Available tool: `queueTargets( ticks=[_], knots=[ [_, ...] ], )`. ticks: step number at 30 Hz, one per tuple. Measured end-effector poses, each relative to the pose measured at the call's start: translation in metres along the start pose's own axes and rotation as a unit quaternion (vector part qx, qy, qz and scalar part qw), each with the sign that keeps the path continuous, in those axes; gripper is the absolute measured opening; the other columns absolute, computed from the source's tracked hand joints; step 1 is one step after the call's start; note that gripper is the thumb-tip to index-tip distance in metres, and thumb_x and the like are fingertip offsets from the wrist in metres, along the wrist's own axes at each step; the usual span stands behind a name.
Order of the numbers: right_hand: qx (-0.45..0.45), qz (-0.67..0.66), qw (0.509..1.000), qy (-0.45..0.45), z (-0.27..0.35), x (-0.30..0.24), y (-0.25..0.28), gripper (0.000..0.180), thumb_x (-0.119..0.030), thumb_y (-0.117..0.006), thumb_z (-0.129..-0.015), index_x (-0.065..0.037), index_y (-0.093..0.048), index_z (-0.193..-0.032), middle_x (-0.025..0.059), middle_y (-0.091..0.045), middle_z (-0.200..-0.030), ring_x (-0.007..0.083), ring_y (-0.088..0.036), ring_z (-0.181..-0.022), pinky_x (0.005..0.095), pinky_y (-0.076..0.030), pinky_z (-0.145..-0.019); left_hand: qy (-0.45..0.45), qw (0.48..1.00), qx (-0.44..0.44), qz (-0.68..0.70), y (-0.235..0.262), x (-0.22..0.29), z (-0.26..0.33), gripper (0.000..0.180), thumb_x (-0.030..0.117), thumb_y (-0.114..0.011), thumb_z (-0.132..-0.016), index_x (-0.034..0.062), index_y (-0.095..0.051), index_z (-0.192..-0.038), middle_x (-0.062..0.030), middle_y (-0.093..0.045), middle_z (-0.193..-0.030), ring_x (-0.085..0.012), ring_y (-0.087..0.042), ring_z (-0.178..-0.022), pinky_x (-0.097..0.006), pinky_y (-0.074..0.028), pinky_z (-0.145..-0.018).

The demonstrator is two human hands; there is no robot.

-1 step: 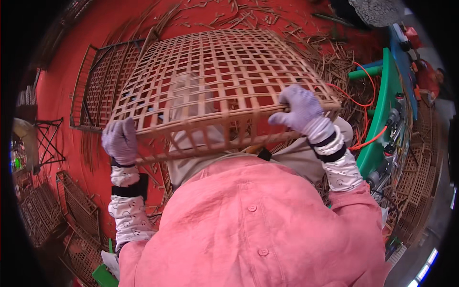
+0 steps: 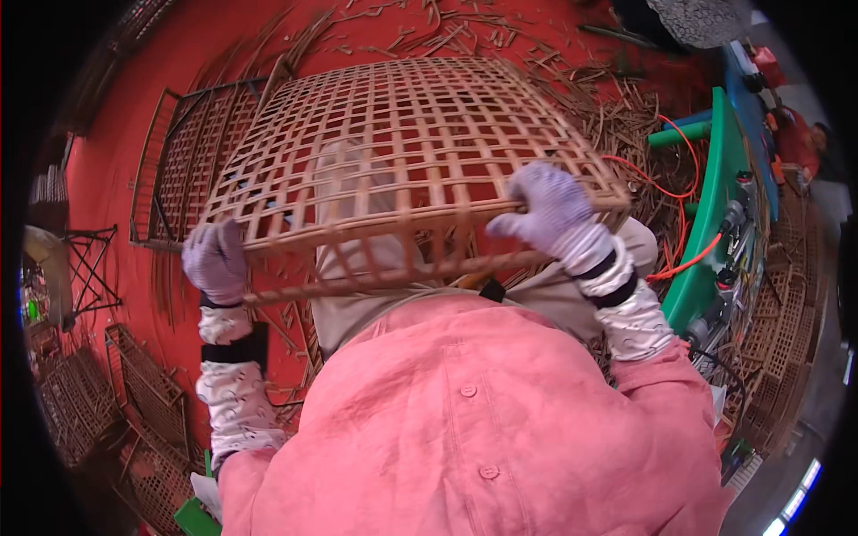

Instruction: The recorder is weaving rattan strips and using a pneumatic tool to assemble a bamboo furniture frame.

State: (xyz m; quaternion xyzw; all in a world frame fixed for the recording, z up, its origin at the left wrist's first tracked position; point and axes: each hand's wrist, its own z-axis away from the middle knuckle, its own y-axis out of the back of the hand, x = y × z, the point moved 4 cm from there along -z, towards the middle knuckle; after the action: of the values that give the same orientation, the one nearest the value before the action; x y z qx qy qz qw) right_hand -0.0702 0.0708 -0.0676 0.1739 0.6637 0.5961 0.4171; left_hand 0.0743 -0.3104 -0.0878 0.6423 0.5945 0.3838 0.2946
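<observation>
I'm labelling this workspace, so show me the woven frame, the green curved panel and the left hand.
Woven frame [image 2: 411,220], head view: front rim.
Green curved panel [image 2: 724,192], head view: upper face.
Left hand [image 2: 214,259], head view: gloved back.

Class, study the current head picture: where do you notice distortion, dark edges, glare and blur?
Head view: black vignetting fills the corners; the green bench bows near the right rim; a strip of glare burns white at lower right; the left hand and right hand look slightly soft, perhaps from motion; the woven crate is readable.
</observation>
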Motion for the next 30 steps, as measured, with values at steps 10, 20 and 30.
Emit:
queueTargets(
  ticks=[10,20,30],
  knots=[
    [0.098,-0.078,0.992,0.001,0.038,-0.013,0.016,0.045,-0.035,-0.077,-0.061,-0.009,-0.057,-0.092,0.0102,-0.057,-0.095,0.0294,-0.054,-0.093,0.0384,-0.043,-0.082,0.151,0.955,0.131,0.218,-0.017,-0.025,-0.062,0.009,0.014,-0.062,-0.083,0.0055,-0.064,-0.088,-0.0089,-0.061,-0.082,-0.0237,-0.058,-0.079,-0.032,-0.047,-0.072],
    [-0.105,-0.066,0.984,-0.126,0.051,0.014,0.01,0.039,-0.028,-0.076,-0.062,-0.006,-0.059,-0.09,0.0116,-0.058,-0.094,0.0295,-0.055,-0.093,0.0383,-0.044,-0.083,-0.121,0.896,-0.314,0.29,-0.053,0.253,-0.075,0.039,0.038,-0.069,-0.069,0.0097,-0.059,-0.093,-0.0086,-0.058,-0.093,-0.0264,-0.055,-0.091,-0.039,-0.041,-0.082],
    [-0.057,-0.053,0.993,-0.091,0.058,0.014,0.004,0.029,-0.025,-0.072,-0.065,-0.005,-0.058,-0.081,0.0113,-0.06,-0.081,0.0293,-0.059,-0.083,0.0381,-0.046,-0.075,-0.187,0.908,-0.249,0.28,-0.061,0.273,-0.049,0.029,0.023,-0.07,-0.066,0.0095,-0.056,-0.087,-0.0075,-0.057,-0.084,-0.0278,-0.055,-0.082,-0.039,-0.042,-0.074]
  ],
)
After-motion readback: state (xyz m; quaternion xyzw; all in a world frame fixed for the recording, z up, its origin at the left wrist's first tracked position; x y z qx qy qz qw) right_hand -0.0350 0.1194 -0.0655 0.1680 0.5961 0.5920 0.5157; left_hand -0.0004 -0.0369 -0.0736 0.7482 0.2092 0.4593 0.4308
